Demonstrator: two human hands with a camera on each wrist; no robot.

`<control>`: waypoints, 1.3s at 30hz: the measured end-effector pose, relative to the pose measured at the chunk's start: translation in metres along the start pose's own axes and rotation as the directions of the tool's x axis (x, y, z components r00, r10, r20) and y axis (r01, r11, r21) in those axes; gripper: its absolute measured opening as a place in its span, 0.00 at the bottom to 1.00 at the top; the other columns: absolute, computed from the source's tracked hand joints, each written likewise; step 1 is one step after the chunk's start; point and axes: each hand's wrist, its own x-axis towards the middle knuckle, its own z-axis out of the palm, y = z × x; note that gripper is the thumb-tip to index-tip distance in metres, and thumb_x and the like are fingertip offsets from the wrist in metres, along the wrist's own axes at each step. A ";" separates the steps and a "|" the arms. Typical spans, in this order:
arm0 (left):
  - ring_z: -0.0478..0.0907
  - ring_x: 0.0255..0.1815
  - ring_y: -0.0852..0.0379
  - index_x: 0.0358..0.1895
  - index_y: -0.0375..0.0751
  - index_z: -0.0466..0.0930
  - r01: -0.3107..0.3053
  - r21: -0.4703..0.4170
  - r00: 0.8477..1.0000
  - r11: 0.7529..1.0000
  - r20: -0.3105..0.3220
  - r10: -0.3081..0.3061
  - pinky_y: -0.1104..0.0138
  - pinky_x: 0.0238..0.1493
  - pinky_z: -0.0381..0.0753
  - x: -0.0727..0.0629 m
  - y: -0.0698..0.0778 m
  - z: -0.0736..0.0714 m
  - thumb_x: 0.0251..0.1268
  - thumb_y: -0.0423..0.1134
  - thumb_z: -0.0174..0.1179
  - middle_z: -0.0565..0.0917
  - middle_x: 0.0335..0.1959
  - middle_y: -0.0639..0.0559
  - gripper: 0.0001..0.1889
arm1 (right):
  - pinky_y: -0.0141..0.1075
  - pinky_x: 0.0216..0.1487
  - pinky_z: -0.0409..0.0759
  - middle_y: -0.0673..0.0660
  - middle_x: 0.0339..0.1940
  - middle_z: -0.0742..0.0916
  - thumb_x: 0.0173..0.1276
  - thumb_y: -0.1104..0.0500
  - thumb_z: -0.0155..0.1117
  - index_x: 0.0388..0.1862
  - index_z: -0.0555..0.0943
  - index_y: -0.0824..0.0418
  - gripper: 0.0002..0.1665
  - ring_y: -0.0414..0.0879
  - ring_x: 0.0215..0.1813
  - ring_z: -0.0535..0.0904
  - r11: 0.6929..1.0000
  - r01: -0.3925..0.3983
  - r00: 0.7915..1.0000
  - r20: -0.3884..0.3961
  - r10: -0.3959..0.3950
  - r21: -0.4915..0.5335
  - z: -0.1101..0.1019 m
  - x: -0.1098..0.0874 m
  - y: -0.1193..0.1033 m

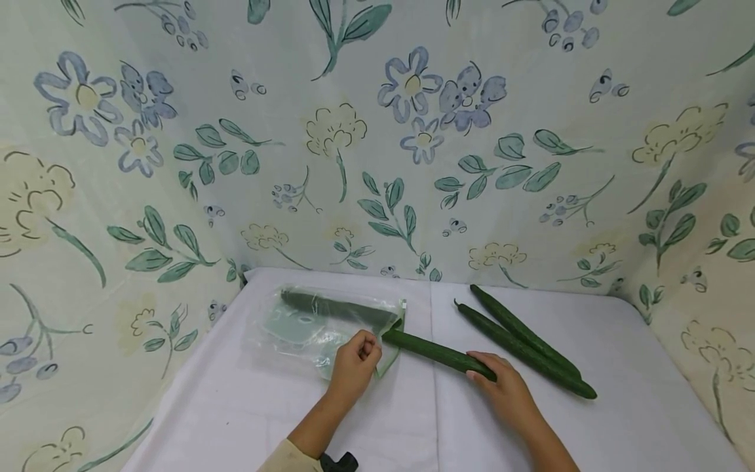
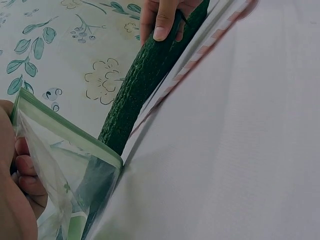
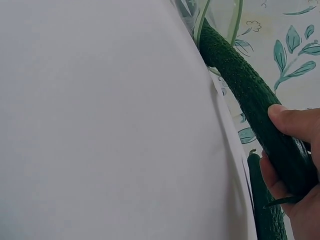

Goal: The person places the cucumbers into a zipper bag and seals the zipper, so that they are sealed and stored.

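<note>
Clear bag [image 1: 301,357], on the left of the white table [image 1: 407,432], its green-edged mouth facing right. A dark green length [image 1: 339,308] shows through the plastic; from its offset it is probably a separate cucumber, though the overlap prevents certainty. Left hand [image 1: 356,360], at the near side of the mouth: fingers curled, pinching the bag's edge. Held cucumber [image 1: 433,351], to the right of this hand: its left end is within the mouth, its right end outside. The long axis slants from the mouth down and rightward to the right hand [image 1: 504,390], which is clamped on the outer end with thumb and fingers on opposite sides. The key relation, as judged here, is the alignment of this axis with the mouth: the left hand is nearer the mouth, the right hand grips the opposite end, and the exposed length lies between them. Two loose cucumbers, one nearer [image 1: 507,337] and one farther [image 1: 525,328], lie at far right, close together and roughly parallel, beyond the right hand.

The left wrist view adds the cucumber's inner portion behind the clear wall, which the head view leaves unclear. The right wrist view alone shows the green edging on both sides of the cucumber, and a thin stem [image 3: 282,201] beside the palm. Only the head view gives the loose pair in full.
</note>
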 end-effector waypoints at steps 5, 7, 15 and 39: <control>0.68 0.21 0.67 0.34 0.45 0.79 0.014 -0.021 1.000 1.000 0.007 -0.013 0.76 0.23 0.69 0.000 0.002 0.001 0.65 0.30 0.62 0.75 0.24 0.53 0.05 | 0.61 0.66 0.73 0.56 0.67 0.81 0.71 0.45 0.65 0.69 0.77 0.51 0.29 0.60 0.70 0.74 1.000 0.006 1.000 0.003 -0.006 0.005 0.006 0.005 -0.002; 0.67 0.21 0.67 0.34 0.44 0.78 0.018 -0.029 1.000 0.999 -0.001 -0.018 0.76 0.23 0.68 0.000 0.002 0.001 0.64 0.29 0.62 0.75 0.25 0.53 0.05 | 0.60 0.66 0.73 0.56 0.67 0.81 0.71 0.47 0.66 0.69 0.77 0.51 0.29 0.60 0.69 0.75 1.000 0.005 1.000 0.008 -0.005 0.012 0.009 0.008 -0.004; 0.69 0.22 0.66 0.32 0.45 0.79 0.006 -0.026 1.000 1.000 -0.011 -0.006 0.76 0.23 0.68 0.001 0.001 0.000 0.64 0.29 0.62 0.75 0.24 0.53 0.06 | 0.59 0.66 0.74 0.56 0.66 0.82 0.70 0.49 0.67 0.68 0.78 0.50 0.28 0.59 0.69 0.75 1.000 0.002 1.000 0.024 -0.002 0.018 0.019 0.014 -0.014; 0.68 0.21 0.67 0.33 0.45 0.79 -0.001 0.011 1.000 1.000 0.001 0.001 0.76 0.23 0.69 0.000 -0.002 0.000 0.63 0.30 0.61 0.75 0.24 0.54 0.05 | 0.53 0.60 0.79 0.56 0.58 0.85 0.68 0.53 0.70 0.67 0.79 0.53 0.28 0.54 0.60 0.82 1.000 0.011 0.997 0.071 -0.010 -0.020 0.015 0.031 -0.019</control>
